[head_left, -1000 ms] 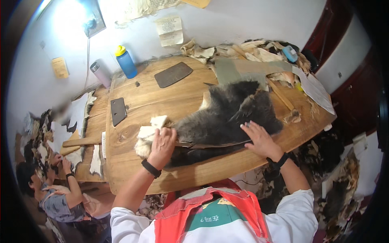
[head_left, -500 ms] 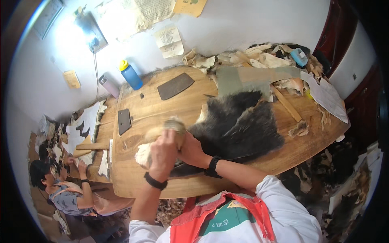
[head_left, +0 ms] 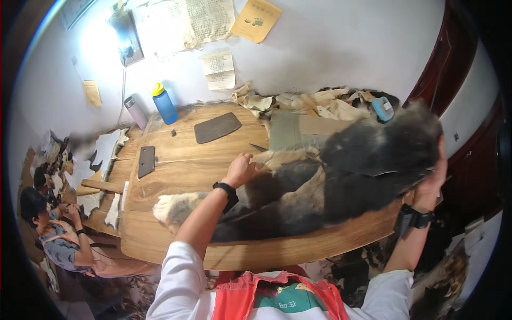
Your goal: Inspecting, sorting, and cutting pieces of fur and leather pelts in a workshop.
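A long piece of fur (head_left: 298, 202), black with tan and cream patches, stretches across the wooden table in front of me. My right hand (head_left: 434, 173) grips its far-right end, which is lifted off the tabletop and blurred by motion. At the fur's far edge, left of the middle, my left hand (head_left: 242, 170) rests with curled fingers, seeming to pinch that edge. The cream end of the fur lies flat at the left, beyond my left forearm. A thin dark pointed tool (head_left: 258, 147) lies just beyond my left hand, partly hidden by the fur.
On the table (head_left: 176, 152) lie a dark flat slab (head_left: 217, 128) and a dark phone-like rectangle (head_left: 145, 162). A blue bottle (head_left: 164, 106) and a lilac flask (head_left: 135, 113) stand by the wall. Hide scraps (head_left: 320, 101) are heaped behind. At left, another person (head_left: 64, 234) handles something small.
The fur, bunched between both hands before, is now spread out lengthwise. My right hand has moved far right, raising one end; my left hand has shifted slightly right and away from me.
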Available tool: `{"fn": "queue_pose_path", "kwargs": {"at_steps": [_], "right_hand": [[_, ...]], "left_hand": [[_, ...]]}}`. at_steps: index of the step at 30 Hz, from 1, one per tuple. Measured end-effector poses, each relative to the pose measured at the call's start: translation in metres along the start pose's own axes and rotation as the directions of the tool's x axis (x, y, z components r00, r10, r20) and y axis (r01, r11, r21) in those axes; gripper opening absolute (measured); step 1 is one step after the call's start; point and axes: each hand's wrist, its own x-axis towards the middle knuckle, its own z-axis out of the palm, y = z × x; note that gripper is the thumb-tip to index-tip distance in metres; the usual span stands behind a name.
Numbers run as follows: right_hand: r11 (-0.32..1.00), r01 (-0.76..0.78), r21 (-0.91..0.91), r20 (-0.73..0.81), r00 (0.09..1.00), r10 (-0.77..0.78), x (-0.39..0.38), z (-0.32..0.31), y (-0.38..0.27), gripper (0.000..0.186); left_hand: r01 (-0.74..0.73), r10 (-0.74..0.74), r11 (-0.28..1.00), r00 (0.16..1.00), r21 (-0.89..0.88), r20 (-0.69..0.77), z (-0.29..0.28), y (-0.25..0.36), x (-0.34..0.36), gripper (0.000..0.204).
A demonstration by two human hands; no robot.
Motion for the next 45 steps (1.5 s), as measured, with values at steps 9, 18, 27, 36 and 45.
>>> {"fn": "queue_pose_path", "kwargs": {"at_steps": [9,18,27,36,45], "right_hand": [[0.964,0.099,-0.248,0.014,0.995,-0.098,0.020,-0.051,-0.073,0.045],[0.951,0.154,-0.269,-0.259,0.939,-0.225,0.028,-0.116,-0.066,0.045],[0.897,0.237,-0.373,-0.035,0.963,-0.269,0.031,0.046,-0.050,0.040],[0.178,0.163,-0.970,0.177,0.982,0.065,-0.093,0.188,0.182,0.072],[-0.106,0.898,-0.426,0.720,0.408,0.562,-0.249,0.127,0.468,0.023]], "left_hand": [[-0.164,0.237,0.961,0.903,0.221,-0.359,0.027,-0.043,0.011,0.012],[-0.158,0.318,0.930,0.798,-0.331,0.512,-0.065,0.144,-0.125,0.012],[-0.179,0.209,0.975,0.938,-0.131,0.276,-0.084,0.129,-0.195,0.044],[-0.022,0.065,0.991,0.943,0.134,-0.325,-0.110,0.058,-0.299,0.010],[0.084,-0.078,0.996,0.967,0.015,-0.243,-0.112,0.028,-0.408,0.014]]}}
